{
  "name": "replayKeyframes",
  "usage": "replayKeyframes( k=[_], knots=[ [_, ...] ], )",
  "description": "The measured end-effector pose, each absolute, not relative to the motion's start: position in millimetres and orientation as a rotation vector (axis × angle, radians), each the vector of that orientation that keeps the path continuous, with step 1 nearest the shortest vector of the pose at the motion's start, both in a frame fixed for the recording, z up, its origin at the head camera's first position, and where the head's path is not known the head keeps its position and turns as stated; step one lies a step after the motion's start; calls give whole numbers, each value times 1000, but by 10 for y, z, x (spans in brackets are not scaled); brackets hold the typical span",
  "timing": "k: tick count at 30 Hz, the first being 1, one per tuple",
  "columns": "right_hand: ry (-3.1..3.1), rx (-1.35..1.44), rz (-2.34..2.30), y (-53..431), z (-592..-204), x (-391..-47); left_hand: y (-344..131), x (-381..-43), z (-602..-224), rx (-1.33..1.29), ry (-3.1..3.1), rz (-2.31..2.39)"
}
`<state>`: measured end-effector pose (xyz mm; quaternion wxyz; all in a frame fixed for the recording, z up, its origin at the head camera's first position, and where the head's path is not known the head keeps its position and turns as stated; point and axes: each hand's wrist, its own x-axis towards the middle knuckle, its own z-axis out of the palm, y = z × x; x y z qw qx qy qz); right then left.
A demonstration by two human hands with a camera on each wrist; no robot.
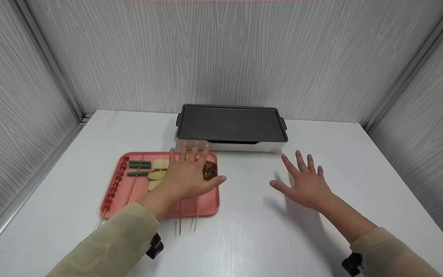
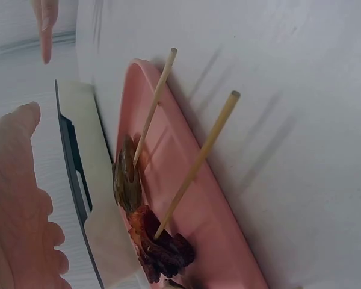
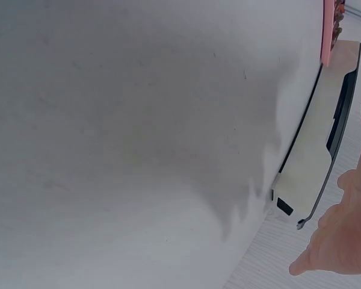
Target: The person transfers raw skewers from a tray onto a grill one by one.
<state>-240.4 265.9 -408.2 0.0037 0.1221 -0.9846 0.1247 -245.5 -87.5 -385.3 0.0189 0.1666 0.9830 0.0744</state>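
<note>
My left hand [image 1: 187,177], fingers spread, hovers over the pink tray [image 1: 206,209] and hides part of the food. Skewers lie across that tray: a red beaded-looking one [image 1: 115,184] at the left edge, green pieces [image 1: 139,164] beside it, pale yellow slices [image 1: 156,176], and dark brown pieces [image 1: 209,170] on the right. In the left wrist view, two bare wooden sticks [image 2: 198,159] jut past the tray's rim. My right hand [image 1: 308,186] is held above the white table, fingers apart, with its shadow below. Neither hand holds anything.
Behind the tray stands an electric griddle with a flat black plate [image 1: 233,123] and a cream base [image 1: 271,146]. White table surface [image 1: 252,238] lies in front of it and to the right. Grey wood-grain panels [image 1: 221,54] enclose the back and sides.
</note>
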Motion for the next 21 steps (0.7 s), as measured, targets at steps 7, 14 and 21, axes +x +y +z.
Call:
replayKeyframes(
  k=[7,14,21],
  knots=[
    [-3081,384,383,2652,-4054,-2400,-892,-2466,-3845,523,3060,254],
    [-3079,395,384,2608,-4060,-2399,-995,-2461,-3833,523,3070,278],
    [-3058,460,387,2477,-4062,-2383,-1242,-2421,-3762,512,3063,270]
  ],
)
